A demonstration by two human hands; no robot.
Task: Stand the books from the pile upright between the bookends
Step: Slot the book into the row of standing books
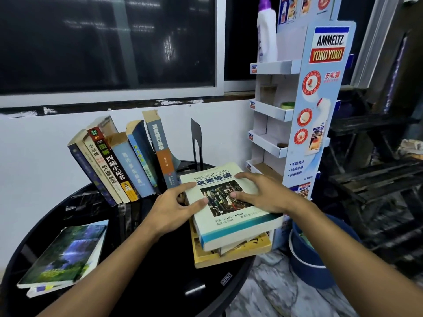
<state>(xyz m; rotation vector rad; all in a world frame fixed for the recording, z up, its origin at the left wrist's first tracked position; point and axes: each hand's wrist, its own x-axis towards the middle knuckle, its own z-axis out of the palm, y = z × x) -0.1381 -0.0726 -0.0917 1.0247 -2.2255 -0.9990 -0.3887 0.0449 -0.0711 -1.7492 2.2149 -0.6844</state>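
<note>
A thick pale book with a teal stripe point(235, 223) tops the pile at the right of the black round table point(160, 282). Under it lie a thin book and a yellow book point(229, 257). My left hand point(174, 209) grips the top book's left edge, thumb on the cover. My right hand point(261, 193) rests flat on the cover with fingers spread. Behind the pile stands a black bookend point(196, 143). Left of it, several books point(128, 161) stand leaning to the left. Any second bookend is hidden.
A green-covered book point(66, 252) lies on another book at the table's front left. A cardboard display stand point(320, 99) with a white bottle point(266, 30) rises at the right. A blue bucket point(306, 255) sits on the floor. The white wall is close behind the books.
</note>
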